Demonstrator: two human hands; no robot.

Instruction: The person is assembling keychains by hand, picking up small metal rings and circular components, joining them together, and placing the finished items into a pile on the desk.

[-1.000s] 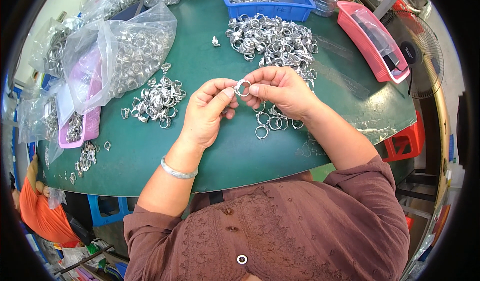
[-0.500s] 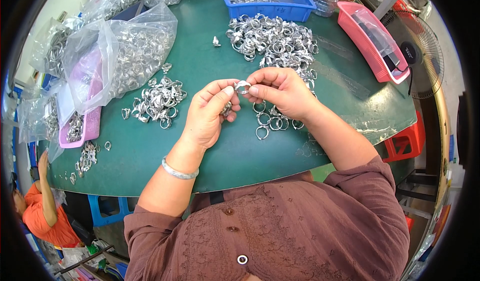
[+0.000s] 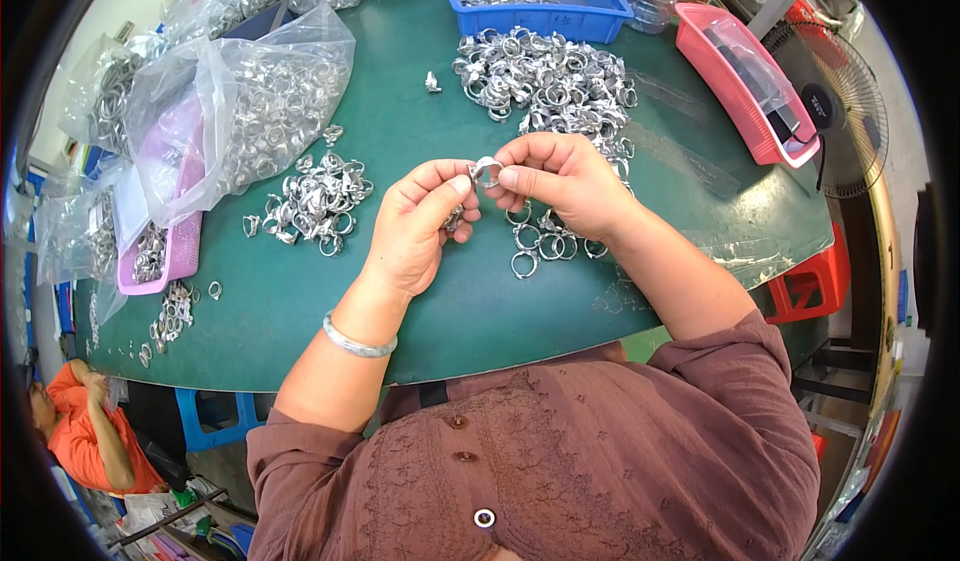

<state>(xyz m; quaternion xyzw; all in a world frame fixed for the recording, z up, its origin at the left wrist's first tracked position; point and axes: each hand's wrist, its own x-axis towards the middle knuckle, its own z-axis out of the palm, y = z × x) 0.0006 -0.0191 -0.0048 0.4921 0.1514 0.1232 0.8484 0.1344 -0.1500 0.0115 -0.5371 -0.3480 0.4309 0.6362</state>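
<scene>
Between the fingertips of both hands, above the green table, is a silver metal ring (image 3: 486,171). My left hand (image 3: 425,211) pinches its left side, and more small metal pieces (image 3: 454,219) show tucked under the curled fingers. My right hand (image 3: 560,181) is closed on the ring's right side with thumb and forefinger. A large heap of similar silver rings (image 3: 545,76) lies beyond and partly under my right hand. To the left of my left hand sits a smaller pile of rings (image 3: 315,201). One loose piece (image 3: 432,82) lies between the piles.
A blue tray (image 3: 545,23) stands at the far side, a pink basket (image 3: 745,86) at the right near a fan (image 3: 840,101). Plastic bags of rings (image 3: 280,101) and a purple basket (image 3: 185,251) crowd the left. A person in orange (image 3: 95,441) is at lower left.
The ring has turned slightly between my fingers, its opening now facing me more. At the lower left, the other person's raised arm has drawn back from the table edge.
</scene>
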